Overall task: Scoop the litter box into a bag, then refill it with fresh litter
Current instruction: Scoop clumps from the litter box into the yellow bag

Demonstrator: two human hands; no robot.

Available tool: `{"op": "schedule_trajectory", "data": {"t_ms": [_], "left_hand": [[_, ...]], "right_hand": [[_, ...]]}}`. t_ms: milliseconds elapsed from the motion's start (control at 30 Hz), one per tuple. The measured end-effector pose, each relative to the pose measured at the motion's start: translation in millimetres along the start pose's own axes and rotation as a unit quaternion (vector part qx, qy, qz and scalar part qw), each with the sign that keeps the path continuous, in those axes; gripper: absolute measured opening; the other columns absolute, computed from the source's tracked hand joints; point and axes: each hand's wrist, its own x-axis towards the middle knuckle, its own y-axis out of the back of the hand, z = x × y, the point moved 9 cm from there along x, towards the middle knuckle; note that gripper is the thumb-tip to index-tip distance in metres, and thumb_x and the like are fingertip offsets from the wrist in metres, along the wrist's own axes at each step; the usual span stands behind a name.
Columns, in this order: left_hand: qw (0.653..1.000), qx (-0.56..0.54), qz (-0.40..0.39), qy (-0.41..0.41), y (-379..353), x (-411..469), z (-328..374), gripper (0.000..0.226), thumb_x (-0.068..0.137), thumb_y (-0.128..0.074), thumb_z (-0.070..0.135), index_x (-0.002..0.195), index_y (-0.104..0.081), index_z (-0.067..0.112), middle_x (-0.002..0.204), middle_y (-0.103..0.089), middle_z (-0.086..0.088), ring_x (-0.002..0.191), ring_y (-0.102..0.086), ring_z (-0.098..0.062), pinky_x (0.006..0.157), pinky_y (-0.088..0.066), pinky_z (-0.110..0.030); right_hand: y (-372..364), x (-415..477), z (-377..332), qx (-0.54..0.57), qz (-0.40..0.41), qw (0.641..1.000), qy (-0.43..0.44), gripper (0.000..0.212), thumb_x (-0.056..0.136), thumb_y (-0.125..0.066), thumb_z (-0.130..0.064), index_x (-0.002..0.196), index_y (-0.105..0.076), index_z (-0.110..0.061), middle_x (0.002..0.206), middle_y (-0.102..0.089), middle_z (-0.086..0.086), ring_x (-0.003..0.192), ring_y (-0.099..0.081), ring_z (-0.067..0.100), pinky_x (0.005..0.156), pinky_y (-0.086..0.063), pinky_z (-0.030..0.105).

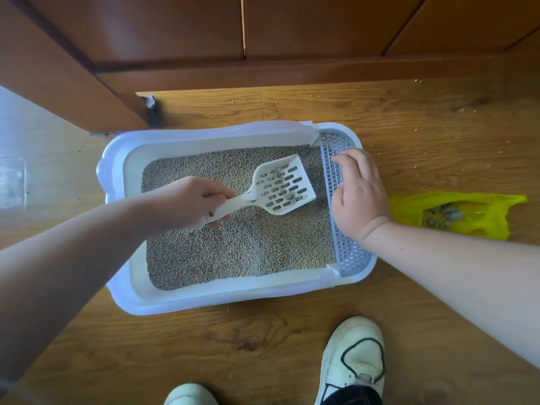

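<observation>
Litter box [204, 299]: lavender tray with a white inner rim, sitting on the wood floor [263, 346] in front of a brown cabinet [292, 30]. It is lying directly ahead of the person's shoes [353, 355], between both forearms.

Litter [233, 252]: grey-beige pellets, covering the pan bottom in an uneven layer. No large clumps are showing from this view, so scooping is judged to be nearing its end, with refilling not yet begun.

Grate [347, 252]: perforated lavender ledge, running along the box's right end.

Scoop [285, 185]: white and slotted, hanging above the litter toward the far right of the pan, blade facing up. Only a few grey crumbs are clinging in the slots. The raised, fairly level blade is probably letting loose pellets drop through while waste stays on top.

Left hand [187, 203]: gripping the scoop handle, fingers curling fully round it from above.

Right hand [359, 194]: lying palm down on the grate, fingers loosely extended and grasping nothing. It is likely bracing the box so that the tray is not sliding under the scoop's strokes.

Bag [467, 217]: yellow plastic, lying flat on the floor just right of the box, near the right hand, with grey clumps showing through it. It is probably sitting there to make the carry from pan to bag short. Which way its mouth is facing cannot be told.

Stray pellets [418, 131]: scattered on the floor beyond the box's far right corner.
</observation>
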Motion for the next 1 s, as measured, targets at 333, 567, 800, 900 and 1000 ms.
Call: {"op": "schedule_trajectory", "data": {"t_ms": [333, 567, 800, 900, 1000], "left_hand": [[0.998, 0.020, -0.057, -0.022, -4.9, -19.2, 2.1, 0.028, 0.103, -0.046, 0.023, 0.105, -0.069, 0.038, 0.085, -0.075, 0.010, 0.073, -0.072, -0.010, 0.059, -0.052, -0.026], [0.998, 0.003, -0.034, -0.052, 14.2, -27.7, 25.8, 0.029, 0.103, -0.047, 0.020, 0.102, -0.071, 0.035, 0.083, -0.076, 0.006, 0.066, -0.071, -0.010, 0.046, -0.044, -0.018], [0.992, -0.022, -0.031, -0.118, 13.9, -29.7, 87.3, 0.028, 0.102, -0.048, 0.017, 0.100, -0.072, 0.032, 0.086, -0.076, 0.003, 0.061, -0.067, -0.008, 0.046, -0.045, -0.022], [0.988, -0.005, -0.050, -0.147, -6.4, -22.2, 128.1, 0.026, 0.102, -0.050, 0.019, 0.101, -0.072, 0.033, 0.085, -0.076, 0.004, 0.060, -0.066, -0.007, 0.053, -0.052, -0.027], [0.980, 0.031, -0.080, -0.178, -41.4, -11.5, 173.0, 0.025, 0.102, -0.050, 0.022, 0.104, -0.072, 0.034, 0.082, -0.075, 0.007, 0.062, -0.069, -0.006, 0.058, -0.059, -0.025]], "right_hand": [[0.7, 0.4, 1.6, 0.003, 0.004, 1.000, 0.001, 0.049, 0.083, -0.035, -0.009, 0.129, -0.050, -0.002, 0.133, -0.044, 0.014, 0.132, -0.039, 0.030, 0.117, -0.030, 0.043], [0.8, 0.1, 2.6, 0.028, 0.000, 1.000, -0.001, 0.050, 0.079, -0.043, -0.003, 0.128, -0.050, -0.004, 0.134, -0.044, 0.011, 0.132, -0.037, 0.027, 0.117, -0.029, 0.040], [19.7, -2.0, 42.9, 0.186, 0.005, 0.981, -0.057, 0.051, 0.084, -0.049, 0.012, 0.128, -0.056, -0.013, 0.134, -0.051, 0.001, 0.130, -0.044, 0.011, 0.109, -0.037, 0.026], [50.7, -17.2, 83.6, 0.192, 0.064, 0.972, -0.121, 0.047, 0.087, -0.045, 0.011, 0.120, -0.058, -0.019, 0.126, -0.052, -0.005, 0.124, -0.049, 0.011, 0.103, -0.040, 0.023], [69.0, -47.4, 146.0, 0.205, 0.102, 0.949, -0.216, 0.055, 0.085, -0.037, 0.005, 0.124, -0.055, -0.030, 0.130, -0.051, -0.007, 0.128, -0.049, 0.013, 0.111, -0.039, 0.032]]}}
